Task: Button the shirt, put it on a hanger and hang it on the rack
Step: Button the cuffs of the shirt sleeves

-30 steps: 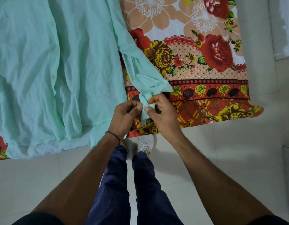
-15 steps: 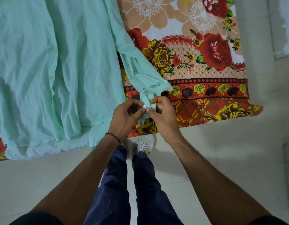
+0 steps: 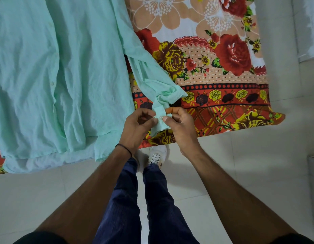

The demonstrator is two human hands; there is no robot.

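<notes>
My left hand and right hand pinch the mint shirt's cuff beside its button. This cloth looks thin and limp, so I'd grip close at the buttonhole edge.

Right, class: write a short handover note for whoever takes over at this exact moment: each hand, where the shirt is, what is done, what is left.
Left hand: pinches one edge of the sleeve cuff of the mint-green cotton shirt.
Right hand: pinches the other edge, beside the small white cuff button.
Shirt lies spread on the red floral bedsheet.
Done: front placket looks closed.
Left: finish this cuff button (cannot tell if it is through), then hanger and rack; neither is in view.
</notes>
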